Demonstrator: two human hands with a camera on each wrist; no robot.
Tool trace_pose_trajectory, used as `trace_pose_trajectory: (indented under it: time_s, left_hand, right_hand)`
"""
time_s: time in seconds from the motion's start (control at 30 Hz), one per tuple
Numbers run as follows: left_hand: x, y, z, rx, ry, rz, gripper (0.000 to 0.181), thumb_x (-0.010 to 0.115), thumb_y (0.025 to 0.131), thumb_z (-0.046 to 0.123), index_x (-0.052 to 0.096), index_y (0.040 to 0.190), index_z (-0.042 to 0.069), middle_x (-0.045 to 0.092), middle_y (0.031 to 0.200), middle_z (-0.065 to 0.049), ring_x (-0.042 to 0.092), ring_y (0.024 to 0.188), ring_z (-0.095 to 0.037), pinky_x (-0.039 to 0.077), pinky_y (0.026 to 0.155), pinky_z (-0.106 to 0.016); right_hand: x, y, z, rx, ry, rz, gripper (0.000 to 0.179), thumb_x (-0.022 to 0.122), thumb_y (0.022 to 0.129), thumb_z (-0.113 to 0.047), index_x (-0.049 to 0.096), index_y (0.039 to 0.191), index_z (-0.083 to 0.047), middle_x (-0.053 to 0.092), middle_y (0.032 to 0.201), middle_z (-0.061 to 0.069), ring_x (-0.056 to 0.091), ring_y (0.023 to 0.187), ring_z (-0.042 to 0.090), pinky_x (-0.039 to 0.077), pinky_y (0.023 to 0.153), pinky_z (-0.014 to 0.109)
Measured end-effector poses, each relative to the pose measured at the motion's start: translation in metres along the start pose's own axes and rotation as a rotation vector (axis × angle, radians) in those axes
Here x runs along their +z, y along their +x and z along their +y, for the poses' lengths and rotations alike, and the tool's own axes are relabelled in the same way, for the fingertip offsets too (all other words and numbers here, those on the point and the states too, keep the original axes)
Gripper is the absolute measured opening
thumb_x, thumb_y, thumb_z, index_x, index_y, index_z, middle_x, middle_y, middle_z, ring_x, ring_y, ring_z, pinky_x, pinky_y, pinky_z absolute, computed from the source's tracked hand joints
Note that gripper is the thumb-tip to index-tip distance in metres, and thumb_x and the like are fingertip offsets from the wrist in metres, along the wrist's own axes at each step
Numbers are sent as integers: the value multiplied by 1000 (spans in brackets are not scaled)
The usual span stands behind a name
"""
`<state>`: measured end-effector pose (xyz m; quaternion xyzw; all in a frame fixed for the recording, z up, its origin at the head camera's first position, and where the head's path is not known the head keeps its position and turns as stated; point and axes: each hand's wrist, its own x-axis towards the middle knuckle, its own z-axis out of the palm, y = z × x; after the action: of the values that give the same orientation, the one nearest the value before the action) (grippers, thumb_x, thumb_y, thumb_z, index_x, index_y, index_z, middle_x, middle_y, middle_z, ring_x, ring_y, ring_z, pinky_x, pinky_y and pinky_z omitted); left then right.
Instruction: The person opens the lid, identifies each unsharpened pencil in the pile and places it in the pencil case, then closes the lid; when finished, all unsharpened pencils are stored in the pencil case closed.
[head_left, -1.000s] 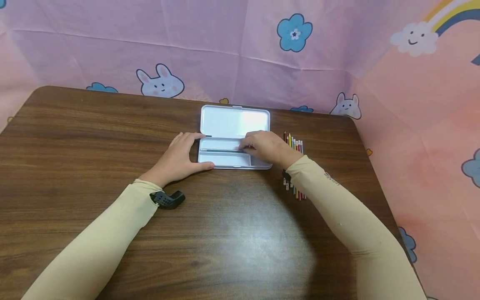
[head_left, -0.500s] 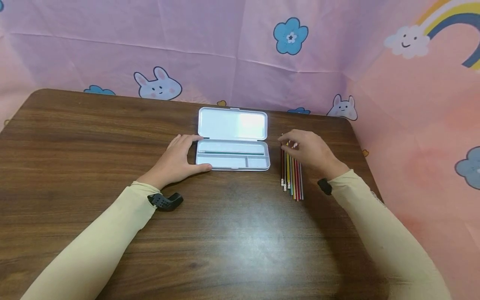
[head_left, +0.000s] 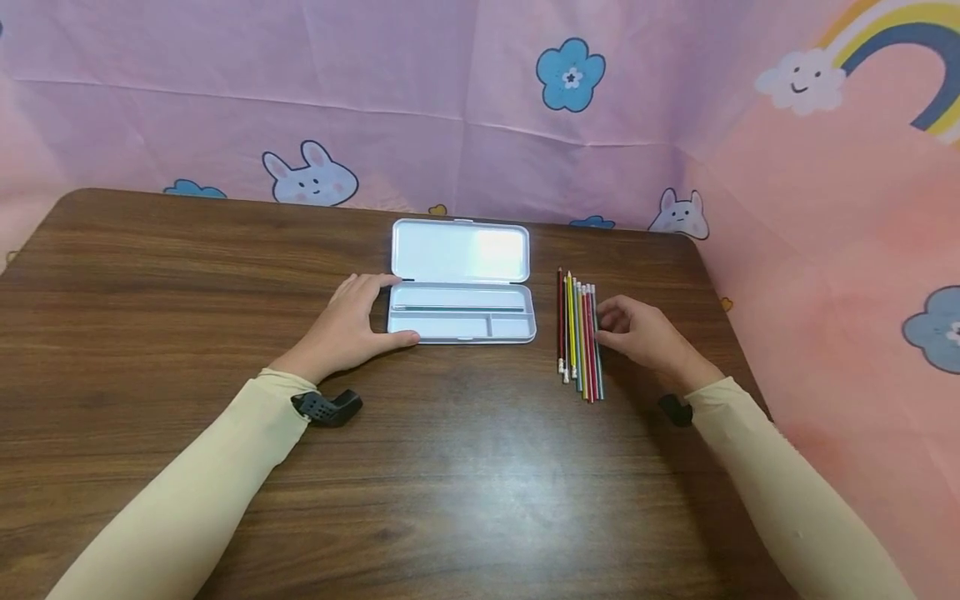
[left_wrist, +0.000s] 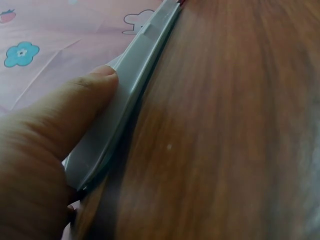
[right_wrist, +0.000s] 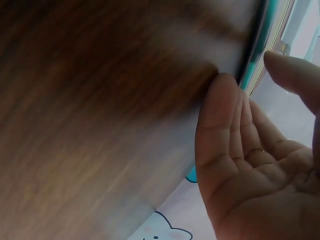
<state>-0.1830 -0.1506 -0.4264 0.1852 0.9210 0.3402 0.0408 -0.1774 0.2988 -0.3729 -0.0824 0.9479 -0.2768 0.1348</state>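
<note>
A white pencil case (head_left: pixel 450 327) lies open on the table, its lid (head_left: pixel 438 250) folded back. One greenish pencil (head_left: pixel 465 309) lies lengthwise in its long rear compartment. My left hand (head_left: pixel 352 321) holds the case's left end, thumb (left_wrist: pixel 97 87) against the front side and a finger by the hinge. To the right of the case, several pencils (head_left: pixel 588 350) lie side by side, red, yellow, grey and dark. My right hand (head_left: pixel 645 333) is at their right side, thumb and fingers apart; its fingertips are close to the outermost pencil. Whether they touch it, I cannot tell.
Brown wooden table (head_left: pixel 450 483) under everything, with its right edge close to my right forearm. Patterned pink and purple cloth (head_left: pixel 420 92) hangs behind and to the right. Each wrist carries a black strap (head_left: pixel 326 408).
My right hand has left the case's inside, crossed over the pencils and come down on their right side. The left hand has stayed at the case.
</note>
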Motion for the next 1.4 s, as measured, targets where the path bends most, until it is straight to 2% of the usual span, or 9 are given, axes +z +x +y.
trace_pose_trajectory:
  time_s: [0.23,0.57,0.83,1.07,1.23,1.4]
  left_hand:
    - [0,0,-1,-8,-3,0,96,77,84,64,40,155,10,43,156,-14,32,149,-36,16,127,-58]
    - [2,2,0,8,1,0,97,76,84,65,40,155,9,43,156,-15,31,151,-34,8,129,-53]
    - [1,0,-2,-5,6,-1,98,76,84,65,39,156,10,43,157,-14,30,152,-34,9,129,-55]
    - [-1,-2,-2,-18,6,-5,98,77,84,65,39,156,10,42,158,-14,27,153,-35,8,129,-56]
    - [-1,-1,-1,-14,10,-3,98,76,84,65,39,156,10,42,158,-15,29,152,-35,9,129,-56]
    - [0,-1,0,-8,11,-6,97,77,85,64,39,156,9,43,156,-15,31,151,-34,8,130,-53]
  right_hand:
    - [2,1,-5,34,-8,-21,43,72,98,-16,58,135,-1,64,116,18,61,97,29,51,76,35]
    - [-6,-2,2,36,-60,-12,44,72,97,-14,56,135,1,65,114,20,62,94,29,51,71,33]
    - [-8,-13,0,56,-133,-38,54,74,96,-27,54,136,3,66,111,20,62,96,30,53,76,40]
    - [-6,-20,1,56,-162,-42,57,76,94,-25,56,134,9,67,105,21,63,88,29,54,70,39]
    - [-10,-22,6,94,-190,-30,57,74,95,-26,55,137,7,66,106,21,63,89,30,54,71,40]
    - [-14,-30,6,113,-190,-68,58,76,93,-25,54,136,9,65,103,20,65,81,24,55,66,35]
